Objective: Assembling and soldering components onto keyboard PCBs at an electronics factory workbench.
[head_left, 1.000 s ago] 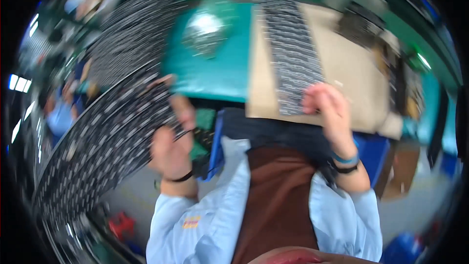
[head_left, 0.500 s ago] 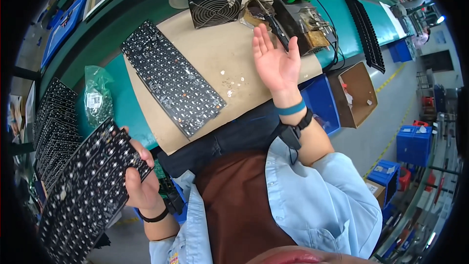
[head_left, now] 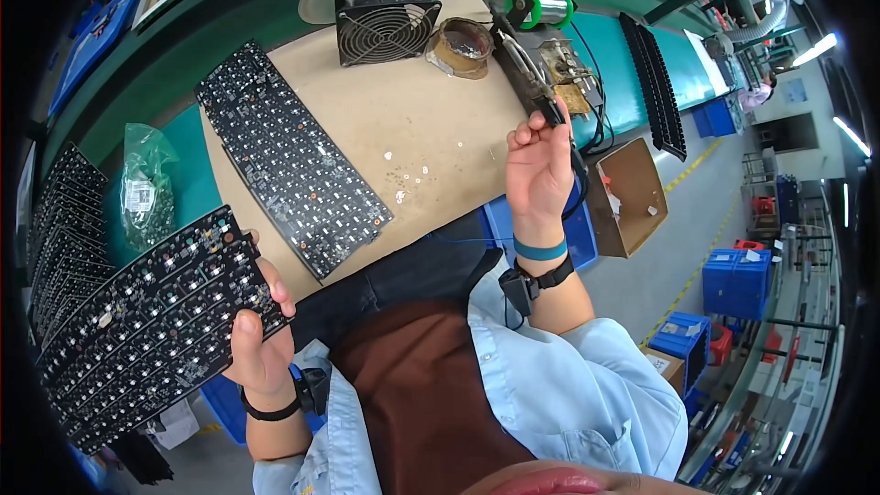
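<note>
On the left, my left hand [head_left: 261, 348] grips the right end of a black keyboard circuit board [head_left: 147, 330], thumb on top and fingers behind. That board is held tilted off the bench edge, its face dotted with small white parts. At the right of the work mat, my right hand [head_left: 539, 165] is closed round the dark handle of a soldering iron [head_left: 527, 62], whose shaft points up and away beside the metal soldering stand [head_left: 570, 73]. A second keyboard circuit board [head_left: 293, 160] lies flat on the brown paper mat [head_left: 431, 128].
A black fan [head_left: 385, 26] and a round tin [head_left: 460, 48] stand at the back, near a solder wire spool [head_left: 545, 6]. Stacked boards [head_left: 69, 238] and a green-tinted bag [head_left: 147, 192] are at left. A cardboard box [head_left: 628, 197] and blue bin [head_left: 577, 234] sit right.
My right hand, open before, has closed on the soldering iron and lifted it off the round tin. My left hand's board has turned flatter. The whole view has shifted slightly.
</note>
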`<state>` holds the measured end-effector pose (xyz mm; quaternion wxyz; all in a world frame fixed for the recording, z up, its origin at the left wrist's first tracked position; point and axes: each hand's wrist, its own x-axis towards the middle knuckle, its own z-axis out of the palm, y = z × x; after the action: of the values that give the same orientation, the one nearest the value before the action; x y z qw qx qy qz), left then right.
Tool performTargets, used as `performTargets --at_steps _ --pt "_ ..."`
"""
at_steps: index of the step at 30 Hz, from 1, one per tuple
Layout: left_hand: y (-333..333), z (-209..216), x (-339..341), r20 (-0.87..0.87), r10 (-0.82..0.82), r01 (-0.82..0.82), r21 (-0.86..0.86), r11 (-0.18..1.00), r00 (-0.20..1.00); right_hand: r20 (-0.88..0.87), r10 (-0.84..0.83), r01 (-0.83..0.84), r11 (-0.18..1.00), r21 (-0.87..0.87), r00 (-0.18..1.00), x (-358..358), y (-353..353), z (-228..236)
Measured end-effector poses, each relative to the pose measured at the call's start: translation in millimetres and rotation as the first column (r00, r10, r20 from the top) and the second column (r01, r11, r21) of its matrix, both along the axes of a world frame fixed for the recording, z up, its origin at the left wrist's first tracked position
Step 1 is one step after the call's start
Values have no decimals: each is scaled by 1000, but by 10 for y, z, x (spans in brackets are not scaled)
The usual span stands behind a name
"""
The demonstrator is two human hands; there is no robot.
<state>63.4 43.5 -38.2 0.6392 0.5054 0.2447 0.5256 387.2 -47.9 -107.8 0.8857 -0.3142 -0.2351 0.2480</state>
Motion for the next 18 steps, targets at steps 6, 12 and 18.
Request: performTargets --at_steps 6,12,18 --pt "-25 -41 18 -17 47 -47 -6 999 999 26 -37 35 997 73 999 67 -143 -4" --pt "-71 -68 -43 -55 17 -18 -16 1000 998 120 -82 80 996 27 989 176 -219 -15" --pt "-89 -93 -93 -125 -9 9 -7 1000 992 28 -22 19 996 83 999 277 -281 -107"
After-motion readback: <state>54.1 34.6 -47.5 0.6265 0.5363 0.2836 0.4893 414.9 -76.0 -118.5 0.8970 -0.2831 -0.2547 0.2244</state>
